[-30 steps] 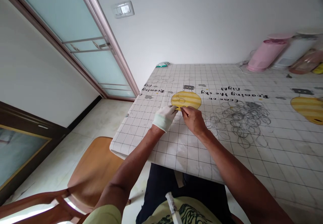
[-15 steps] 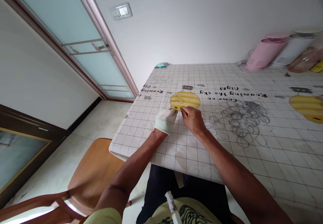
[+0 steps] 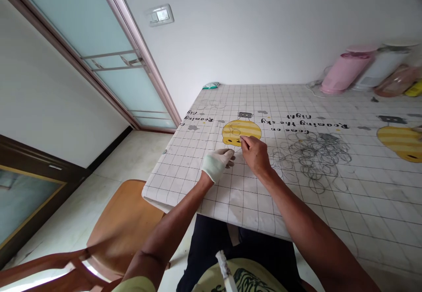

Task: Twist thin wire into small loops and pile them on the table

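Observation:
My left hand [image 3: 219, 162], in a white knitted glove, is just above the table near a yellow printed balloon, its fingers curled in and the thumb side toward my right hand. What it holds, if anything, is too small to make out. My bare right hand [image 3: 255, 153] is closed in a pinch over the lower edge of the balloon print; a thin wire ring [image 3: 235, 126] shows faintly just beyond the fingertips, and whether the pinch has hold of it is unclear. To the right lies a loose tangle of thin grey wire rings [image 3: 318, 156].
A checked cloth covers the table [image 3: 250, 195]. Fainter rings [image 3: 209, 104] and a green-white packet [image 3: 211, 85] are at its far left. A pink container [image 3: 347, 70] and other vessels stand at the back right. A wooden chair [image 3: 121, 221] is at left.
My hands have come apart. The left moved slightly down and toward me, its fingers loosening from a tight pinch; the right shifted a little to the right, still pinched.

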{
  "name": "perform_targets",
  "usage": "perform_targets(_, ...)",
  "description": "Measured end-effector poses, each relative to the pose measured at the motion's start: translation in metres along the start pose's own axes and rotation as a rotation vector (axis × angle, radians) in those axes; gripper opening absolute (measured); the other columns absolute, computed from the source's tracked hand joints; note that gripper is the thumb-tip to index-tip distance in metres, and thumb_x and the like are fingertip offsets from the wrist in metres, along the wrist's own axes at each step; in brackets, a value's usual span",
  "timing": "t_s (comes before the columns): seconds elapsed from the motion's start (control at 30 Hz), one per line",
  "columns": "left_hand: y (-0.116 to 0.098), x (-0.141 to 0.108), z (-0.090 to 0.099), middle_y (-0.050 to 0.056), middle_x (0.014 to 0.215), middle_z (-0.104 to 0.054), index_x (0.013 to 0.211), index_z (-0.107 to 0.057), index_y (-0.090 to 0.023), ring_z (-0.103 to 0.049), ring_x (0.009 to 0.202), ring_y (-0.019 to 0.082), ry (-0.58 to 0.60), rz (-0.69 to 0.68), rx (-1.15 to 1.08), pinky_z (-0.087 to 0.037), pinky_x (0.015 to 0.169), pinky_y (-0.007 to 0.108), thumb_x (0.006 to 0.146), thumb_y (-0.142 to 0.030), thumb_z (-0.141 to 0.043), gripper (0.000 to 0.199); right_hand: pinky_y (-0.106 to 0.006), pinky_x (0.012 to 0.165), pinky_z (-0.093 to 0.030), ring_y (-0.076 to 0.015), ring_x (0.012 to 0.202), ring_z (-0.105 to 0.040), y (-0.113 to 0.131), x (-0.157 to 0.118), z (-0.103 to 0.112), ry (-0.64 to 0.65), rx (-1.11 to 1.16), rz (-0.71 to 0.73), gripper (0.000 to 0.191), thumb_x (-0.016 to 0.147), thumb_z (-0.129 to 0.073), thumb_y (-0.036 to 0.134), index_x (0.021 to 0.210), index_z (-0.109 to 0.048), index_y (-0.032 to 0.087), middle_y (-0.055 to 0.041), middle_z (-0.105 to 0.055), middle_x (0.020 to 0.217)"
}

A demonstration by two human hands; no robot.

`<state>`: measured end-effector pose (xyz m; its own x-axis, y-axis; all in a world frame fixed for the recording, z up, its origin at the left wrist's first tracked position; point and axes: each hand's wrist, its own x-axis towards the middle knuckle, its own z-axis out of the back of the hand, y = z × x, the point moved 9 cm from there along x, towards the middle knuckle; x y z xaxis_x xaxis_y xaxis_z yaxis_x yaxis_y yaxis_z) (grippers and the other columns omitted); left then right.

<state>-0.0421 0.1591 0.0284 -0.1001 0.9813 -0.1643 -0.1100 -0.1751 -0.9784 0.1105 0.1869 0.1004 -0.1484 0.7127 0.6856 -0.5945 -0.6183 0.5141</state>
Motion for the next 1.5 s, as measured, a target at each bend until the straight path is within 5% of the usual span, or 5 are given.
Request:
perform_targets(0.2, 0.013, 0.015, -0.004, 0.009, 0.092, -0.076, 0.111, -0.07, -0.012, -0.071, 0.066, 0.014, -0.046, 0.065, -0.277, -0.056, 0.062, 0.026, 0.091, -0.021, -0.066, 0.023, -0.033, 0.081, -0.053, -0.0226, 0.087, -0.071, 0.003, -0.002, -0.005, 0.001, 0.034, 0.026, 0.036, 0.105, -0.044, 0.025, 0.12, -0.076, 0.016, -0.0122, -0.078, 0.096)
perform_targets(0.53, 0.015, 0.013, -0.002, 0.002, 0.07, -0.066, 0.097, -0.066, -0.013, -0.063, 0.054, 0.011, -0.061, 0.121, -0.381, -0.056, 0.062, 0.028, 0.086, -0.014, -0.068, 0.011, -0.029, 0.069, -0.048, -0.022, 0.086, -0.069, 0.002, -0.011, -0.027, 0.233, -0.231, 0.098, 0.049, 0.098, -0.041, 0.009, 0.139, -0.068, 0.016, -0.0116, -0.077, 0.099)
perform_targets(0.87, 0.027, 0.019, 0.002, -0.005, 0.053, -0.048, 0.07, -0.054, -0.018, -0.045, 0.042, 0.006, 0.115, 0.23, -0.387, -0.045, 0.049, 0.024, 0.083, -0.014, -0.074, 0.024, -0.037, 0.083, -0.057, -0.0271, 0.1, -0.075, -0.005, -0.016, -0.039, 0.315, -0.168, 0.03, 0.045, 0.098, -0.045, 0.008, 0.13, -0.074, 0.017, -0.0134, -0.08, 0.114)
perform_targets(1.13, 0.026, 0.019, 0.02, 0.005, 0.079, -0.071, 0.094, -0.07, -0.013, -0.067, 0.064, 0.012, -0.042, 0.158, -0.306, -0.059, 0.069, 0.027, 0.087, -0.026, -0.077, 0.015, -0.036, 0.082, -0.056, -0.0255, 0.096, -0.075, -0.007, -0.017, -0.042, 0.361, -0.154, 0.054, 0.042, 0.093, -0.049, 0.005, 0.116, -0.078, 0.023, -0.0094, -0.081, 0.106)
perform_targets(1.5, 0.023, 0.014, 0.021, 0.003, 0.071, -0.069, 0.092, -0.071, -0.014, -0.062, 0.052, 0.011, -0.15, 0.129, -0.21, -0.052, 0.054, 0.024, 0.087, -0.017, -0.069, 0.006, -0.037, 0.085, -0.057, -0.0266, 0.097, -0.075, -0.007, -0.019, -0.048, 0.374, -0.156, 0.07, 0.042, 0.089, -0.047, 0.003, 0.11, -0.08, 0.021, -0.011, -0.081, 0.1)
